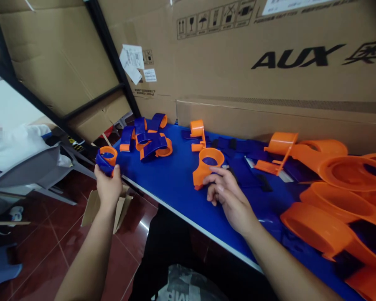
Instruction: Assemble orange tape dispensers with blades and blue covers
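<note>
My left hand [108, 188] is closed around a blue-and-orange tape dispenser [105, 161], holding it just past the left edge of the blue table [166, 184]. Its orange ring faces up, and the blue piece wraps the side nearest me. My right hand [227, 194] is open with fingers loosely bent, beside an orange tape dispenser [203, 169] that stands on the table. The fingertips overlap this dispenser in the view; whether they touch it I cannot tell. Behind it another orange dispenser [198, 136] stands among dark blue pieces [235, 146].
Several blue-and-orange dispensers [153, 144] lie grouped at the table's far left. A pile of orange dispensers [329, 209] fills the right side. A large cardboard box [219, 71] walls off the back. Below left are an opened carton [92, 209], a grey chair [28, 167] and a person [15, 146].
</note>
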`<state>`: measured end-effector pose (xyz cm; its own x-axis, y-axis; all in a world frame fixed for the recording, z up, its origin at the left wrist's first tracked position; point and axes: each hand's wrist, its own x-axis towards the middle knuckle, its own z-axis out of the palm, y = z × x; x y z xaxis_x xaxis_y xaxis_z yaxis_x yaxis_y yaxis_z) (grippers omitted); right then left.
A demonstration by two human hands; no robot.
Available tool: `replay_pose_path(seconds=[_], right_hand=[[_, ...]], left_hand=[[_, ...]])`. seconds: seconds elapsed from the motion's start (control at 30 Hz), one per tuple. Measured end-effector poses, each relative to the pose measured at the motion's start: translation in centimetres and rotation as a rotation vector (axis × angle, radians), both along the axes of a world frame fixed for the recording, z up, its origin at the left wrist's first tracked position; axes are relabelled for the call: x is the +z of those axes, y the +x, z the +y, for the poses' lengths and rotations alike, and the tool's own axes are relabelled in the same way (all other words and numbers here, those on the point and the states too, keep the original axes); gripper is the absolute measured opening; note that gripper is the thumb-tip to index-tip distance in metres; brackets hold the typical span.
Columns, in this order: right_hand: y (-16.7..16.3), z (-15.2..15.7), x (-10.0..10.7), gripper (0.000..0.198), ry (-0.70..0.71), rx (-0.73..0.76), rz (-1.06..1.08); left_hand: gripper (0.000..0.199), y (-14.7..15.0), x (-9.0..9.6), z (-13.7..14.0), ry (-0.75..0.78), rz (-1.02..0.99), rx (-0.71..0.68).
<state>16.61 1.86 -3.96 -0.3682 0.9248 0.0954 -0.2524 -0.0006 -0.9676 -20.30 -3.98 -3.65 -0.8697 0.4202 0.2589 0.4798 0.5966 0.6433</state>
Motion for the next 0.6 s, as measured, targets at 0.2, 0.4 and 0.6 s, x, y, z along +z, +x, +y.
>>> replay_pose_path(seconds=[0.2,0.4,0.6], right_hand=[[0.0,0.2,-0.3,0.043,-0.016,-0.010,-0.025],[0.1,0.3,-0.3,0.041,-0.025,-0.026,-0.035],[0.0,0.2,0.0,0.039,-0.040,-0.046,-0.036]], left_hand=[[0.095,-1.7,0.3,4.8,-0.071,0.060,0.091],[0.099,-0.3,-1.0,7.4,-0.113,0.135,0.034],[0.095,0.3,-1.8,7.5,-0.085,0.190,-0.019]])
